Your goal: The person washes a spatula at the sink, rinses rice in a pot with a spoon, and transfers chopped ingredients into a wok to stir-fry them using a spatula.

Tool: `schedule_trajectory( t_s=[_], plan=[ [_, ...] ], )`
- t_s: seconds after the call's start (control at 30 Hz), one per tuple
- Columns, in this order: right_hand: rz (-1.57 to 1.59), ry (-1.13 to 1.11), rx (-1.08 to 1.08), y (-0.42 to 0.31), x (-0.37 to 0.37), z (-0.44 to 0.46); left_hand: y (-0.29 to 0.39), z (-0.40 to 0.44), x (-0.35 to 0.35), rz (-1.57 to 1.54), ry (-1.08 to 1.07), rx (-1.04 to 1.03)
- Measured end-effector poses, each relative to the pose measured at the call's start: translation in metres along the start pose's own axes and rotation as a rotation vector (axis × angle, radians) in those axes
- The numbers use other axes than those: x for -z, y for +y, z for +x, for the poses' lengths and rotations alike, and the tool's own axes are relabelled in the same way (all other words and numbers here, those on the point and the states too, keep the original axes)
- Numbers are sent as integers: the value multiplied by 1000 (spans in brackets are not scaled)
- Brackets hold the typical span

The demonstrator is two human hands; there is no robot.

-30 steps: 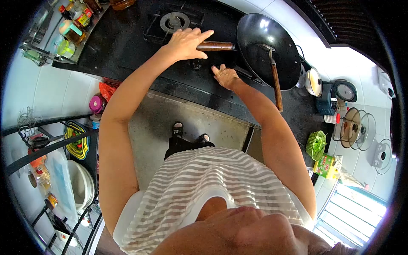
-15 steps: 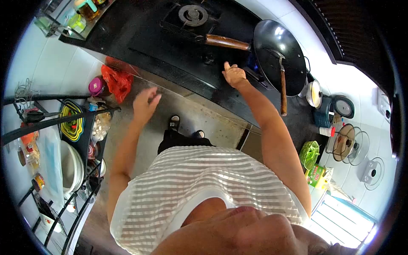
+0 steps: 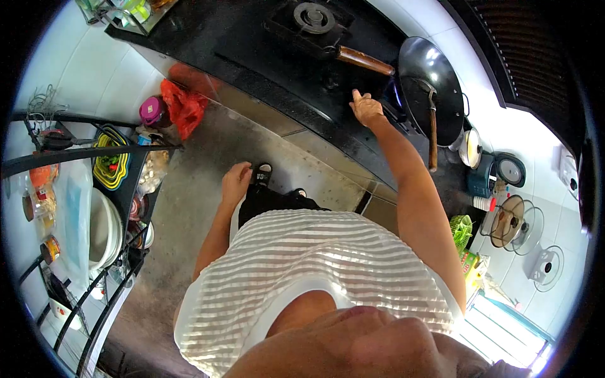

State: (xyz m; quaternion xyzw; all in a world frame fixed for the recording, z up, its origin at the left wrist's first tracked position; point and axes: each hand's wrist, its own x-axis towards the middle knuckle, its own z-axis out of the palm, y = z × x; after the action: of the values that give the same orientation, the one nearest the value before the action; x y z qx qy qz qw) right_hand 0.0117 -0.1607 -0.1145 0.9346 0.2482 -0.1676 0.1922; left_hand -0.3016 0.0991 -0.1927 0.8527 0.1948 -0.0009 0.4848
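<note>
Over floor [image 3: 208, 154], left hand [image 3: 236, 183] hangs open, now off wok [image 3: 418, 108]; right hand [image 3: 367, 109]: grip unclear

Your right hand [image 3: 367, 109] reaches over the black bench [image 3: 252, 60] near the wok [image 3: 449, 97], where a blue flame [image 3: 396, 92] shows at the rim and a wooden-handled spatula [image 3: 433, 123] rests inside, while your left hand [image 3: 236, 182] hangs empty beside your dark trousers [image 3: 271, 201].

I'm in a kitchen: wok [image 3: 449, 94] over blue flame [image 3: 396, 93], second burner [image 3: 314, 17] left of wok, lids [image 3: 507, 222] to its right.
</note>
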Motion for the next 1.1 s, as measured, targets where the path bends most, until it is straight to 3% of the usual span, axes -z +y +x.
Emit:
schedule_trajectory(
  t_s=[0.2, 0.4, 0.6, 0.67, 0.93, 1.1],
  plan=[
    [63, -3, -6, -1, 2, -2, -19, -8, 2, -60, 48, -27],
    [129, 31, -14, 2, -8, 0, -21, -31, 0, -76, 8, 86],
    [121, 126, 10, 5, -13, 0, -24, -48, -13, -10, 53, 4],
    [127, 128, 3, 4, -15, 0, -21, -58, -18, -54, 21, 120],
    [36, 157, 109, 9, -15, 1, -52, -94, -57, -191, 83, 160],
    [102, 197, 5, 2, -22, 1, -55, -119, -69, -156, 96, 199]
  ],
)
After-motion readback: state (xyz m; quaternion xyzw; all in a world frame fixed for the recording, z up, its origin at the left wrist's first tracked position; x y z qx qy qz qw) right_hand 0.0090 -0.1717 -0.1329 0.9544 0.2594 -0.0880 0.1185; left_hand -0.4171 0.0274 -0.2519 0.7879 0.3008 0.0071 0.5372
